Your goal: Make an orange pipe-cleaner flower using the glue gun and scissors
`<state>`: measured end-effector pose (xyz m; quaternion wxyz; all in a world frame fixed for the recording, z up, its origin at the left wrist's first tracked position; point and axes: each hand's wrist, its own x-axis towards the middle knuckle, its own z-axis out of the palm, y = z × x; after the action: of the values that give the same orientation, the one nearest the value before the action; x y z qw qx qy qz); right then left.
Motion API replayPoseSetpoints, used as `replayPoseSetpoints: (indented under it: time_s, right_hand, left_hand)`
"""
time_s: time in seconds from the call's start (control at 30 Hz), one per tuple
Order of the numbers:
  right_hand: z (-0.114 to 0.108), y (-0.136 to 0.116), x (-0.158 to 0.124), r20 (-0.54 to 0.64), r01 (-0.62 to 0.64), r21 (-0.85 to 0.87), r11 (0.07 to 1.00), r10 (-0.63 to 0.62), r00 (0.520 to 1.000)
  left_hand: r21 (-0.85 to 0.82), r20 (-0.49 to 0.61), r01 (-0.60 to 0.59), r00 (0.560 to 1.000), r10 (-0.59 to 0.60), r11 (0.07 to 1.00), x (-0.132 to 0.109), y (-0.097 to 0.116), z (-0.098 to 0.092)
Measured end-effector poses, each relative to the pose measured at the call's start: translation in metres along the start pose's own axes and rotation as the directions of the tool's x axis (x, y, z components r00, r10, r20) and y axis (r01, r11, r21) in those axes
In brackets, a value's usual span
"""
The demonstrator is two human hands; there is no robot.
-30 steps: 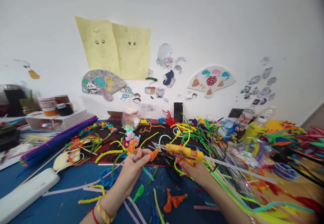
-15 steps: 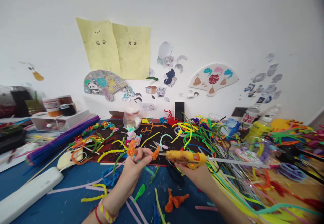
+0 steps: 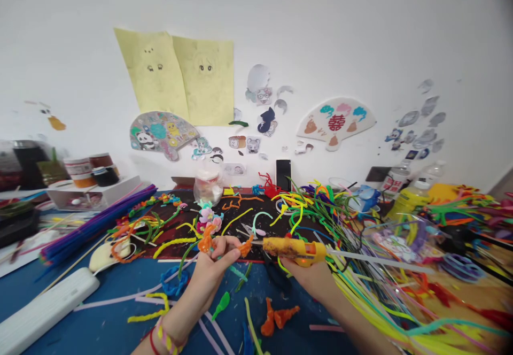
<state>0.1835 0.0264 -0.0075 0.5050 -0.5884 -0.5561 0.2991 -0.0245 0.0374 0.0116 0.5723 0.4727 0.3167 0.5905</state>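
Note:
My left hand (image 3: 218, 261) is closed in a pinch on an orange pipe-cleaner piece (image 3: 246, 247), held near the middle of the view. Just beyond that hand are another orange pipe-cleaner piece (image 3: 207, 239) and pink and mint pipe-cleaner flowers (image 3: 209, 217); whether they join the pinched piece I cannot tell. My right hand (image 3: 306, 277) is wrapped round a yellow hot glue gun (image 3: 294, 249), its nozzle pointing left, at or very near the pinched piece. A long translucent glue stick (image 3: 380, 261) sticks out of its back. Two orange pipe-cleaner pieces (image 3: 274, 316) lie below, between my forearms.
A white power strip (image 3: 50, 309) lies at the left, near a bundle of purple pipe cleaners (image 3: 98, 224). Many coloured pipe cleaners (image 3: 377, 301) spread over the right side. A dark mat (image 3: 160, 242), a phone (image 3: 283, 175) and bottles (image 3: 409, 200) are further back, before the wall.
The pinched orange piece has turned slightly in my left fingers, and its tip has come closer to the glue gun's nozzle. The camera view has shifted a little.

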Motion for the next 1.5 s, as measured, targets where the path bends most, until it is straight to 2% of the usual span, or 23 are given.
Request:
replayPoseSetpoints:
  time_s: [0.2,0.37,0.63,0.83,1.03,1.2,1.5]
  right_hand:
    - [0.0,0.001,0.001,0.007,-0.009,-0.002,1.0,0.009,1.0]
    - [0.0,-0.002,0.001,-0.024,-0.037,-0.1,0.994,0.034,0.999]
    - [0.001,-0.003,0.0,0.024,-0.07,-0.1,0.993,0.072,0.997]
    - [-0.001,-0.003,0.001,0.052,0.01,-0.152,0.988,-0.002,0.999]
    - [-0.003,-0.008,0.001,0.046,0.046,-0.134,0.99,-0.04,0.998]
    - [-0.002,0.0,0.003,0.038,0.075,-0.164,0.984,-0.069,0.997]
    - [-0.002,0.011,0.008,0.112,0.208,-0.242,0.948,-0.186,0.976]
  left_hand:
    - [-0.009,0.003,0.01,1.0,-0.01,1.0,-0.001,0.001,0.001]
    - [-0.008,-0.006,0.009,1.0,-0.009,1.0,-0.002,0.002,0.001]
    - [0.001,-0.008,0.013,1.0,-0.013,1.0,-0.001,0.001,0.0]
    - [0.02,-0.015,0.007,1.0,-0.007,1.0,-0.001,0.002,0.0]
    - [0.026,-0.033,0.015,0.999,-0.014,1.0,-0.001,0.002,0.001]
    - [0.012,-0.068,0.019,0.998,-0.018,1.0,-0.002,0.006,0.005]
    - [0.012,-0.07,0.009,0.997,-0.009,1.0,-0.002,0.008,0.004]
